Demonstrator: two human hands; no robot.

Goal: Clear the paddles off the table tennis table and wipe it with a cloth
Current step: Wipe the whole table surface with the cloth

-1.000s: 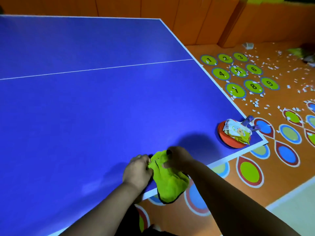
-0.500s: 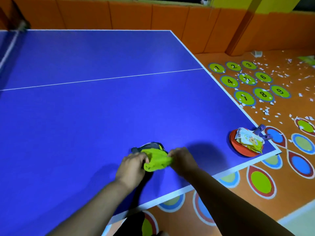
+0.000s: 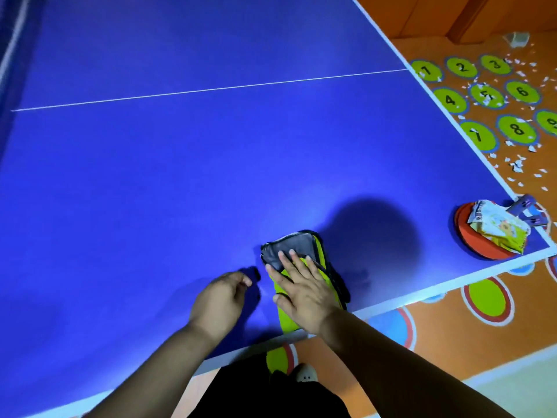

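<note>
The right hand (image 3: 301,292) lies flat on the cloth (image 3: 287,247), fingers straight and spread, pressing it onto the bench (image 3: 211,164) close to the near edge. The cloth is folded into a narrow pad, green with a grey face showing at its far end. The left hand (image 3: 221,300) is just beside it, fingers loosely curled and holding nothing; whether it touches the surface cannot be told.

The paddles (image 3: 479,245) sit at the right-hand corner of the bench, well apart from the cloth. Their red faces look stacked, the purple handles poke out past the side edge, and a crumpled packet (image 3: 500,229) rests on top of them.

Clearing therefore seems unfinished, since the paddles are gathered at the corner but not off the surface. Wiping looks to be at its very start, and no streak or damp patch shows which parts are done. What remains, by this reading, is removing the paddles and packet and wiping the whole blue top, including that corner. Paper scraps (image 3: 517,165) litter the floor beyond the side edge.
</note>
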